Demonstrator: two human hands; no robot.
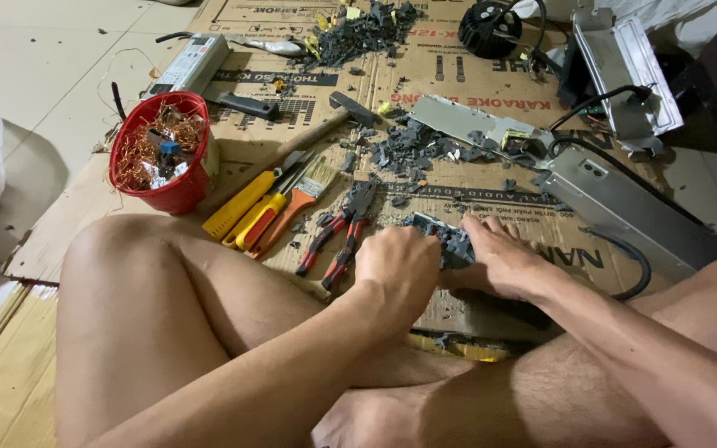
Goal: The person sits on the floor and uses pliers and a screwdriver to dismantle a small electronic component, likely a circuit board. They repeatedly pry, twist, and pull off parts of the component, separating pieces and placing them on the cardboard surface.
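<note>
Sitting cross-legged on flattened cardboard [491,319], I hold a dark grey block of potted electronics [448,241] between both hands. My left hand [396,270] is closed on its left side. My right hand [504,259] presses on its right side with fingers spread over the top. Red-handled pliers [338,236] lie just left of my left hand. Grey rubbery fragments [412,149] are scattered on the cardboard beyond the block.
A red bowl [178,195] of copper wire sits at left. Yellow and orange hand tools [251,211], a brush and a hammer [325,124] lie beside it. Long metal housings [624,207] with black cables lie at right. A grey power unit [188,66] sits far left.
</note>
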